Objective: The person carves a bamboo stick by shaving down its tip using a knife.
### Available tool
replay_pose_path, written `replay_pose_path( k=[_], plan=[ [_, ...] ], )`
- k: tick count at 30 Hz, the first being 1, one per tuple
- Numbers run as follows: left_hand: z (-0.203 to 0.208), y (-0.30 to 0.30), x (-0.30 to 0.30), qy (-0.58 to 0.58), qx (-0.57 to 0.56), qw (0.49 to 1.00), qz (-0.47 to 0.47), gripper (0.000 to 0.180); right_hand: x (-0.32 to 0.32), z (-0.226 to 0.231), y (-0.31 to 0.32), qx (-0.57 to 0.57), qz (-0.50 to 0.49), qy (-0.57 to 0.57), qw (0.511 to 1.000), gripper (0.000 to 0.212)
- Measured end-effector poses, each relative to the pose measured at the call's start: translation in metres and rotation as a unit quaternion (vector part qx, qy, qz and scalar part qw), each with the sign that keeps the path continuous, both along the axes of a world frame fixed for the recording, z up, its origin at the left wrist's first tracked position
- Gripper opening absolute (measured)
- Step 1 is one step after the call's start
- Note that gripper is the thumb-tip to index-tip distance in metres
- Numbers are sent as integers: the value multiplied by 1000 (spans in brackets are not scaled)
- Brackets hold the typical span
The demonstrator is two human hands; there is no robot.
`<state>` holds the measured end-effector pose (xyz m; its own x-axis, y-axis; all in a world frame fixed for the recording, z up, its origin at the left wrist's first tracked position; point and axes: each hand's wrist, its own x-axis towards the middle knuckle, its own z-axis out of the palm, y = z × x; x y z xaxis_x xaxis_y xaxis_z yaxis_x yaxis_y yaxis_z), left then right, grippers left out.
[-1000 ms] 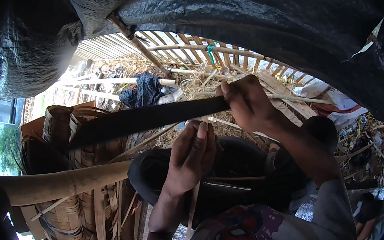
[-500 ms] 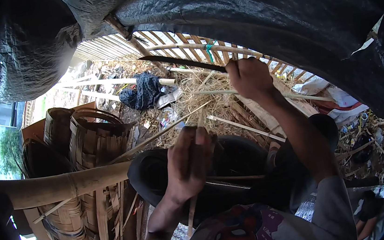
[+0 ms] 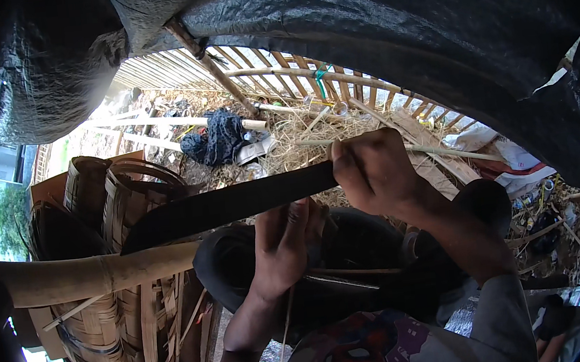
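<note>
My right hand (image 3: 379,171) is closed round the handle of a machete, the handle itself hidden by the fingers. The broad dark machete blade (image 3: 236,202) stretches left from that fist, across the view just beyond my left hand, its tip over a thick bamboo pole (image 3: 150,265). Above my lap, my left hand (image 3: 281,249) is closed on a thin bamboo strip (image 3: 287,322), whose lower end shows beside the wrist. Whether blade and strip touch cannot be made out. Another thin bamboo strip (image 3: 356,271) lies across my dark-clothed legs.
Tall woven bamboo baskets (image 3: 102,342) stand at the left, behind and below the pole. Straw-like shavings (image 3: 292,135), cut bamboo lengths and a dark bundled cloth (image 3: 218,137) lie ahead. A slatted bamboo fence (image 3: 271,70) and dark plastic sheeting (image 3: 394,29) hang over the far side.
My right hand has come down and slightly nearer, swinging the blade from pointing up-left to low over the pole. My left hand stays nearly in place.
</note>
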<state>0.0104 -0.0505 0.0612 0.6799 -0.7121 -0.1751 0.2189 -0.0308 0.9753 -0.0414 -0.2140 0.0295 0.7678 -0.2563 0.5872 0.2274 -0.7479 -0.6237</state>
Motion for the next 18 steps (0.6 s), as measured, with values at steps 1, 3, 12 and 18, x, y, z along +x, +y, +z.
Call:
replay_pose_path(
  k=[1,3,12,18],
  plan=[
    [-5,2,-1,-14,-13,1000,-17,20,1,-2,2,0,-1,0,1000,28],
    [-13,3,-6,-30,-19,999,-2,21,4,-7,6,25,18,-21,999,30],
    [-22,0,-1,-257,110,960,33,23,12,-15,-8,-43,-55,43,997,30],
    [-23,2,7,-382,142,913,6,23,29,-40,-43,-57,-183,148,970,38]
  ],
)
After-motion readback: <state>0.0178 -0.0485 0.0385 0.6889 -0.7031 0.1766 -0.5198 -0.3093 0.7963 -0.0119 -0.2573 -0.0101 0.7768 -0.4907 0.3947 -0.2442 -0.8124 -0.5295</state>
